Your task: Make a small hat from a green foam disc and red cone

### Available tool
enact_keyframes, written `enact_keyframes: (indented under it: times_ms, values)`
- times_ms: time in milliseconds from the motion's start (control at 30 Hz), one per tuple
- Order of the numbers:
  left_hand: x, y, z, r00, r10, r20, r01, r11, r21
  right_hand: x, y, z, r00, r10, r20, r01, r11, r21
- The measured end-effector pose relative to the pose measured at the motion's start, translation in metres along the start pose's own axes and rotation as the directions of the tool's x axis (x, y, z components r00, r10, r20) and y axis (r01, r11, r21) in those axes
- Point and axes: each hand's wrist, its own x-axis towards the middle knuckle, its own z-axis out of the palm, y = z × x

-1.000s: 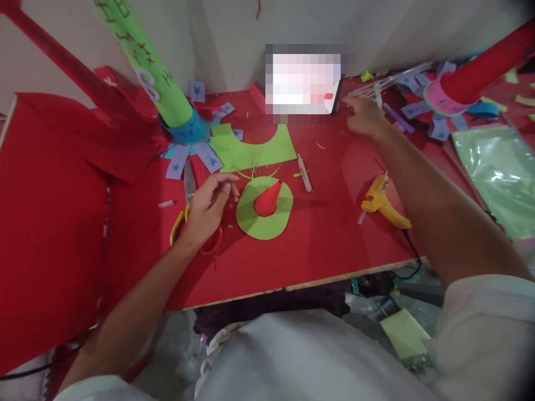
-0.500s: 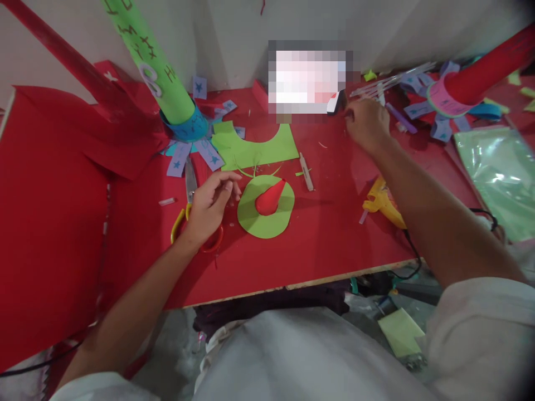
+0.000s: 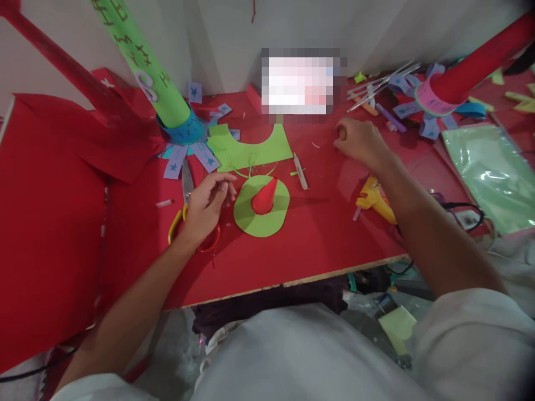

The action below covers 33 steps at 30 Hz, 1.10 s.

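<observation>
My left hand (image 3: 208, 209) hovers over a pair of scissors (image 3: 188, 181), its fingers loosely bent and apart, holding nothing. The yellow and red handles show on both sides of my wrist. Just right of my fingertips lies a green paper disc (image 3: 246, 220) with a red paper cone (image 3: 264, 199) standing on it, its tip leaning right. My right hand (image 3: 360, 140) is closed at the back of the table; what its fingers hold, if anything, I cannot make out. Below my right forearm lies a yellow glue gun (image 3: 374, 200). A pale pen-like tool (image 3: 300, 171) lies between the hands.
Behind the disc lies a cut green sheet (image 3: 254, 151). A green lettered tube (image 3: 154, 72) stands at the back left and a red tube (image 3: 472, 67) leans at the right. Clear glue sticks (image 3: 388, 86), a purple stick (image 3: 390, 117) and a plastic-wrapped green pack (image 3: 493, 172) lie to the right.
My right hand has drawn back from the glue sticks and the blurred screen toward me, its fingers closed. The view has shifted slightly; my left hand stays by the disc.
</observation>
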Motion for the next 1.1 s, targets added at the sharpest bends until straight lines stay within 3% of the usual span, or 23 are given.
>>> enact_keyframes:
  times_ms: [100,200,300,467,567,767,933,1100]
  values:
    - [-0.001,0.0,0.0,1.0,-0.002,-0.005,0.002,1.0,0.007,-0.033,-0.016,-0.01,0.997,0.01,-0.077,-0.005,0.998,0.058]
    - [-0.001,-0.001,0.0,1.0,-0.014,0.002,0.013,1.0,0.006,-0.07,-0.035,-0.016,0.986,-0.075,-0.151,0.104,0.976,0.193]
    - [-0.001,-0.001,0.0,1.0,-0.005,0.004,0.005,1.0,0.015,-0.106,-0.053,-0.018,0.969,-0.226,-0.096,0.245,0.897,0.367]
    - [-0.001,0.0,-0.001,1.0,-0.003,0.006,0.003,0.999,0.037,-0.145,-0.067,-0.004,0.982,-0.183,-0.04,0.172,0.794,0.583]
    - [-0.002,0.001,0.0,1.0,-0.005,0.007,0.004,0.999,0.051,-0.155,-0.068,0.009,0.988,-0.146,-0.052,0.145,0.752,0.643]
    - [-0.003,0.001,0.001,1.0,-0.012,-0.002,0.012,0.999,0.048,-0.167,-0.077,0.019,0.947,-0.322,-0.019,0.281,0.793,0.541]
    - [-0.003,0.0,0.0,1.0,0.0,0.014,-0.001,0.999,0.052,-0.167,-0.087,0.018,0.939,-0.33,0.097,0.23,0.811,0.538]
    - [-0.002,-0.001,-0.001,1.0,0.003,0.016,-0.003,0.999,0.045,-0.164,-0.089,0.019,0.949,-0.303,0.085,0.203,0.795,0.571]
